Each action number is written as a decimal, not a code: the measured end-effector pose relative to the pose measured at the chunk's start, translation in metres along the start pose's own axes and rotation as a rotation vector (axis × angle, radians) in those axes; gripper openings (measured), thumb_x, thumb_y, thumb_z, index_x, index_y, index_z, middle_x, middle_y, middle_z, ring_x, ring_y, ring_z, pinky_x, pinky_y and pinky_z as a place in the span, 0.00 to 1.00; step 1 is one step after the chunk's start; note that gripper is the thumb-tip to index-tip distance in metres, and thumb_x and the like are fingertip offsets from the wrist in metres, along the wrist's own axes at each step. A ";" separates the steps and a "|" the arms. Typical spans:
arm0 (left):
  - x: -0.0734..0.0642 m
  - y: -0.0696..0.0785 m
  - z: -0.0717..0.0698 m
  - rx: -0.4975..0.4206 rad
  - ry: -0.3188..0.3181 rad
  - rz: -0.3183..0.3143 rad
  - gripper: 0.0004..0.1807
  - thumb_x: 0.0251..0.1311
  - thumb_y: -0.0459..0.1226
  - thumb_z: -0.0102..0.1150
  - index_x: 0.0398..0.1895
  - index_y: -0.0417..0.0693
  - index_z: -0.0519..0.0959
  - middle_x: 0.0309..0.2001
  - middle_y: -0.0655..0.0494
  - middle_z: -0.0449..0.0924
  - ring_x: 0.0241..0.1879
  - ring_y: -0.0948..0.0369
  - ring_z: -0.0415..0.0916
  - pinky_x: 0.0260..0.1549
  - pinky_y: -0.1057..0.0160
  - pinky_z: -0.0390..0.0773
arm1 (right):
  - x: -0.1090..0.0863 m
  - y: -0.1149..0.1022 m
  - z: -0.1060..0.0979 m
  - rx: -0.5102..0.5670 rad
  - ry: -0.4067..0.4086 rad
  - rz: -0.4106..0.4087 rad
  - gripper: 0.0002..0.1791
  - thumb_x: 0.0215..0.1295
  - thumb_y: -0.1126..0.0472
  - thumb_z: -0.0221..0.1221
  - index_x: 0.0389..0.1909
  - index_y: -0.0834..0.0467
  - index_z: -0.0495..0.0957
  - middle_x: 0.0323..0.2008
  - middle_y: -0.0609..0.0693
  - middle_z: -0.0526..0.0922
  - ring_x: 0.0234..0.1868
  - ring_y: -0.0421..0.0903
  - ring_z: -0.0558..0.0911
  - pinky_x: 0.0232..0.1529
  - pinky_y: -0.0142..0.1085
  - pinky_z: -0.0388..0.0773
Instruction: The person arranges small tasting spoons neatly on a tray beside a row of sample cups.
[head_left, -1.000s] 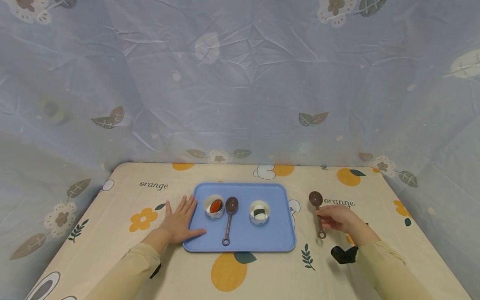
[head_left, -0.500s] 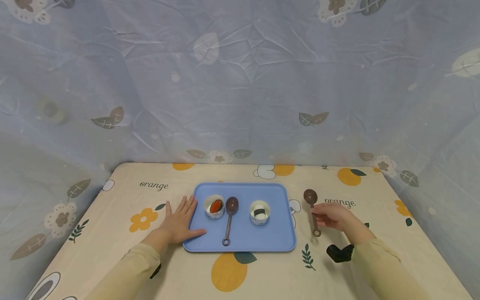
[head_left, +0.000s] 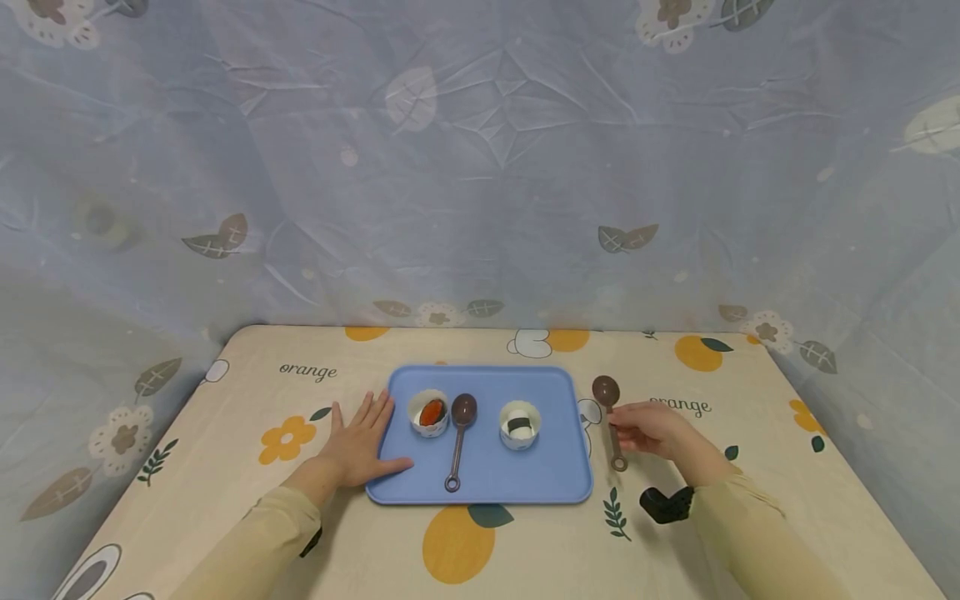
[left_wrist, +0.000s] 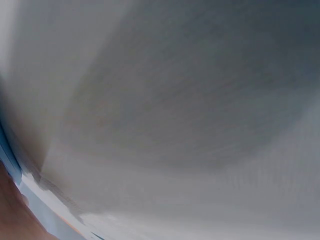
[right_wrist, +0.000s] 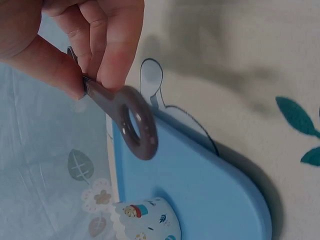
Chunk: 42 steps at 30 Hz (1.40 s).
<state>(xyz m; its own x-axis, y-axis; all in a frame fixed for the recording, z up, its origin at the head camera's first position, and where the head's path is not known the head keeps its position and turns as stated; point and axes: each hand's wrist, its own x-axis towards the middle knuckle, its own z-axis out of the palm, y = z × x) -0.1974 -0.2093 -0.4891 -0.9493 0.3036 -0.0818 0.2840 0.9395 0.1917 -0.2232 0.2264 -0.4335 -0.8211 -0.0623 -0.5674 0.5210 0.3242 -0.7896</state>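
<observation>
In the head view, my right hand (head_left: 652, 429) pinches the handle of a brown spoon (head_left: 606, 390), just right of the blue tray (head_left: 487, 483). The right wrist view shows thumb and fingers on the handle, with its ringed end (right_wrist: 137, 122) pointing toward the camera. My left hand (head_left: 352, 450) lies flat with spread fingers at the tray's left edge, the thumb over the rim. On the tray a second brown spoon (head_left: 463, 410) lies between two paper cups. The left cup (head_left: 420, 423) contains an orange-red piece (head_left: 432, 412); the right cup (head_left: 519, 442) has a white piece with a dark band (head_left: 519, 427).
A cream tablecloth (head_left: 570, 550) with printed oranges and leaves covers the table. Behind it and at both sides hangs a grey-blue patterned curtain (head_left: 480, 208). A black device (head_left: 666, 505) sits at the right wrist.
My right hand has moved left with the brown spoon, closer to the tray's right edge. The left hand, the tray and the things on it stay where they were.
</observation>
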 end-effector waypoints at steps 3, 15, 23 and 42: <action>0.000 0.000 0.000 0.030 -0.013 -0.009 0.59 0.47 0.70 0.50 0.72 0.38 0.47 0.74 0.42 0.41 0.73 0.42 0.38 0.61 0.29 0.30 | 0.001 -0.002 0.004 -0.009 0.005 -0.009 0.22 0.65 0.62 0.54 0.56 0.72 0.68 0.24 0.45 0.78 0.25 0.37 0.77 0.29 0.26 0.79; -0.004 0.006 -0.009 0.006 -0.027 -0.018 0.58 0.49 0.68 0.52 0.72 0.37 0.48 0.74 0.41 0.42 0.73 0.41 0.38 0.60 0.27 0.31 | 0.003 -0.009 0.017 -0.031 0.022 -0.003 0.22 0.65 0.62 0.54 0.56 0.71 0.69 0.24 0.46 0.77 0.25 0.37 0.76 0.29 0.26 0.79; -0.002 0.004 -0.005 0.015 -0.025 -0.016 0.58 0.48 0.68 0.52 0.72 0.37 0.48 0.74 0.41 0.41 0.73 0.41 0.38 0.60 0.28 0.31 | 0.002 -0.014 0.027 -0.034 0.011 -0.010 0.21 0.64 0.62 0.55 0.55 0.70 0.70 0.23 0.45 0.76 0.24 0.37 0.76 0.29 0.27 0.79; 0.000 -0.002 0.004 0.037 0.025 0.003 0.59 0.47 0.69 0.51 0.71 0.37 0.49 0.74 0.41 0.44 0.73 0.42 0.41 0.61 0.28 0.32 | 0.005 -0.018 0.048 0.027 -0.054 -0.045 0.17 0.63 0.65 0.55 0.50 0.71 0.72 0.20 0.44 0.75 0.21 0.36 0.74 0.26 0.25 0.77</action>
<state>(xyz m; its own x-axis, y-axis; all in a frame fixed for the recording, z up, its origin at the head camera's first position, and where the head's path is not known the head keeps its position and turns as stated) -0.1977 -0.2100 -0.4930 -0.9514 0.3029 -0.0565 0.2913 0.9440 0.1552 -0.2256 0.1745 -0.4335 -0.8304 -0.1273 -0.5424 0.4906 0.2946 -0.8201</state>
